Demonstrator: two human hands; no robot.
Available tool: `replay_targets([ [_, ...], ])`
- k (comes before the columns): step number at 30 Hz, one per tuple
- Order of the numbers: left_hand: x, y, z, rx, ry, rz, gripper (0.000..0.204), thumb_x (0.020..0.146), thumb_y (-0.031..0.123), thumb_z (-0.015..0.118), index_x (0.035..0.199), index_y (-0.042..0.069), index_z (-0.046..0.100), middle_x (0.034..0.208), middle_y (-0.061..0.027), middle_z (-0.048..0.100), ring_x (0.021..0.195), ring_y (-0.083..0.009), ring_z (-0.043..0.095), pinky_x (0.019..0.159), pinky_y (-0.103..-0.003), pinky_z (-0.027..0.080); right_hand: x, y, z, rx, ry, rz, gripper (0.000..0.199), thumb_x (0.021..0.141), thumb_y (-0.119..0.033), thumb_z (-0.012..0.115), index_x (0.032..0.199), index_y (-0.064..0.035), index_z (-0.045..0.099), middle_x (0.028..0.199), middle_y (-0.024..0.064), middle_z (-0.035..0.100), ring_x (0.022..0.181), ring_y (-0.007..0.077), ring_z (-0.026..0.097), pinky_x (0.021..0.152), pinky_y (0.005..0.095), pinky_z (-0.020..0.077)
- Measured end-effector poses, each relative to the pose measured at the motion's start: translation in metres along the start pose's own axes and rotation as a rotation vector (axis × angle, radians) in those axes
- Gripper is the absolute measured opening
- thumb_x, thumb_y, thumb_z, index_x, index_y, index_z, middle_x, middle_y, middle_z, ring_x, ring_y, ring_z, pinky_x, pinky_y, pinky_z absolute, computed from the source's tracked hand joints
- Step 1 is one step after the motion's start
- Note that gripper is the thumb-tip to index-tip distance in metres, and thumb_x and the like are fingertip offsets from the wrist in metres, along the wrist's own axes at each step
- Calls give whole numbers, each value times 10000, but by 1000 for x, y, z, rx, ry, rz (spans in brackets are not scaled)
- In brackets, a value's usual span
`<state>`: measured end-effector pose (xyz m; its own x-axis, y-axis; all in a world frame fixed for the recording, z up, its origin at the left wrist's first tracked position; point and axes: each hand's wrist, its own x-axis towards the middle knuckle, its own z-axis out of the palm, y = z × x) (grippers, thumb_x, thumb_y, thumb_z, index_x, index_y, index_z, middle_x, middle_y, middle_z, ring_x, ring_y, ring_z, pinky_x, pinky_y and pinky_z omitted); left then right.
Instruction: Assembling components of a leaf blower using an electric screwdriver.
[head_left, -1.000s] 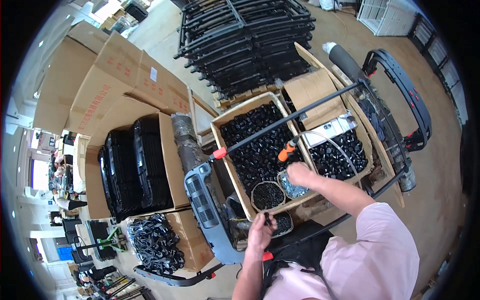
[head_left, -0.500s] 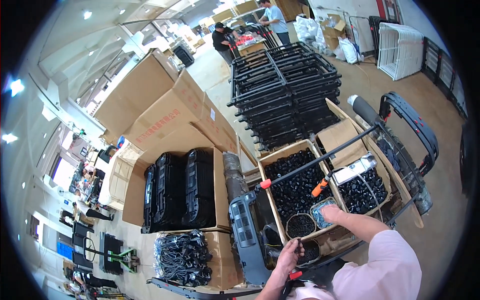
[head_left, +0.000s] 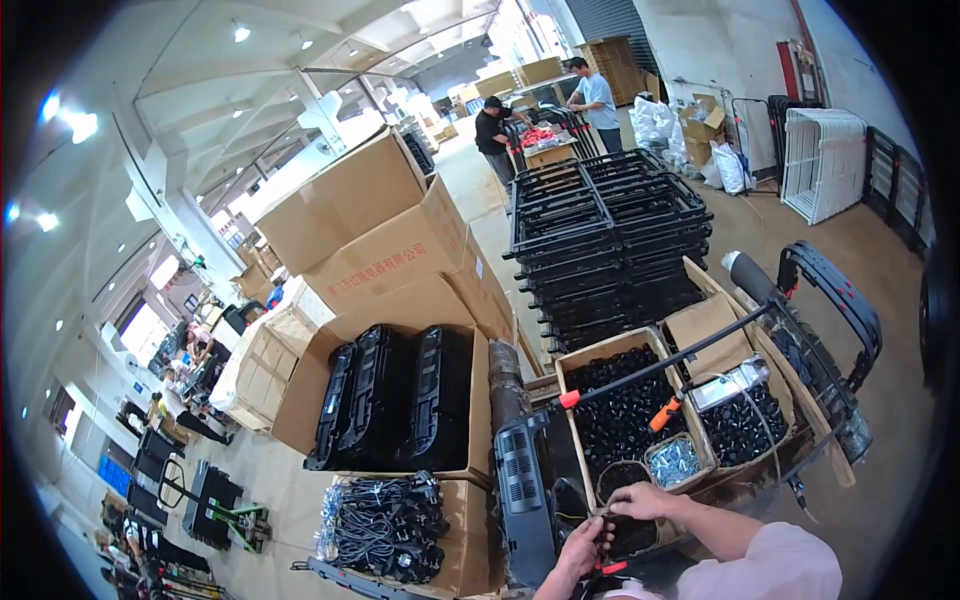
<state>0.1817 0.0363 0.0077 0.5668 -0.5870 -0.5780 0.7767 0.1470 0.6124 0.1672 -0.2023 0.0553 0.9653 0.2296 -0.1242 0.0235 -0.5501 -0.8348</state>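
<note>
Low in the view, my left hand [head_left: 585, 548] is closed, its fingers curled round something too small to make out. My right hand [head_left: 638, 502] meets it, thumb and fingers pinched together; whatever they hold is hidden. Both are above a dark container [head_left: 632, 540] and beside a small tub [head_left: 622, 478]. Just past my right hand, a small tray [head_left: 674, 461] holds many silvery screws. Behind it, a wooden bin [head_left: 618, 400] is filled with small black parts, and an orange-handled screwdriver [head_left: 664, 414] is over it. A black frame bar [head_left: 655, 360] with red end pieces crosses above the bins.
A grey vented housing [head_left: 520, 500] stands left of my hands. Farther left are a carton of black panels [head_left: 440, 400] and bundled black cables [head_left: 385, 525]. Stacked black frames [head_left: 610, 230] rise ahead. Two people [head_left: 495, 135] work at a far table.
My right hand has left the screw tray and come left and nearer to meet my left hand. The view has tilted up, so the surroundings sit lower and farther right.
</note>
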Motion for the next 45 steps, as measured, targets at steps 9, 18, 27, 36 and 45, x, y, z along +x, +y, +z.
replay_targets([
  [9,-21,-1,-20,-29,31,14,261,1124,299,570,1246,74,620,1059,-27,735,803,-113,613,685,-259,513,13,-36,21,-196,-46,-234,236,1013,-188,579,1122,-47,733,1047,185,714,1026,390,707,900,487,570],
  [18,-49,7,-21,-6,82,2,350,1133,355,535,1133,56,717,772,-13,662,646,-127,582,605,-281,481,27,-61,43,-249,-86,-262,193,1019,-140,549,1112,-18,666,1043,218,713,1030,407,704,911,497,566],
  [27,-59,13,-34,-28,116,96,412,1143,363,479,1061,78,765,839,6,715,640,-104,592,586,-268,484,43,-79,62,-280,-176,-155,250,1068,-260,526,1178,-39,562,965,289,707,948,510,692,818,602,542],
  [36,-60,10,-43,-237,180,169,367,1145,401,485,1023,116,682,761,30,633,620,-95,587,530,-270,449,55,-127,65,-411,-157,-301,317,925,-270,726,1160,-58,702,992,173,747,893,360,746,772,456,594],
  [45,-113,20,-47,-393,92,267,240,1071,103,497,1226,20,661,1148,-63,662,983,-167,624,851,-296,511,114,-141,111,-366,28,-542,303,889,-239,781,1152,-94,744,1000,112,761,902,315,749,767,404,603],
])
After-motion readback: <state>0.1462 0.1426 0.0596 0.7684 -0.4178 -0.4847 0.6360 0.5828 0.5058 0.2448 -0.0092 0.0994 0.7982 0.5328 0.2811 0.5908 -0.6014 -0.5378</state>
